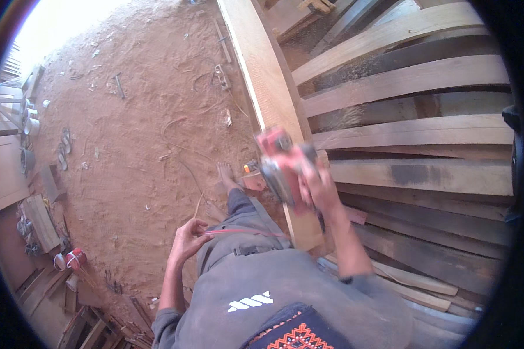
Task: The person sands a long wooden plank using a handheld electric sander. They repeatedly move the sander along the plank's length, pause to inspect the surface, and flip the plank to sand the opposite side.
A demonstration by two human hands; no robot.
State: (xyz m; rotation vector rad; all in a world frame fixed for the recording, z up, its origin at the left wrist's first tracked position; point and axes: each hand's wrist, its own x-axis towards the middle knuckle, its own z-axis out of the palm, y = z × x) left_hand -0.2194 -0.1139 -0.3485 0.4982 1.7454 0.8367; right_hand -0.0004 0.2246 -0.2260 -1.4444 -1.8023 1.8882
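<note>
Seen from above, a person stands on a dirt floor point(140, 145) beside a long pale plank point(268, 87) that runs away from them toward the top of the view. The right hand point(317, 192) is closed around the handle of a red planer point(282, 166), fingers wrapped tight, holding the tool on the near part of the plank, close to its near end. The left hand point(186, 235) hangs by the left hip, away from the plank, with thumb and fingers pinched on a thin red cord point(239, 231) that stretches across the grey trousers toward the planer. One bare foot point(226, 175) rests on the dirt just left of the plank. To the right of the plank lies a stack of boards point(413, 116), laid crosswise, some pale and some dark, with sawdust on a few. Along the left edge of the floor sit cans point(30, 119), sandals point(64, 148) and wood offcuts point(41, 221), well apart from both hands.
</note>
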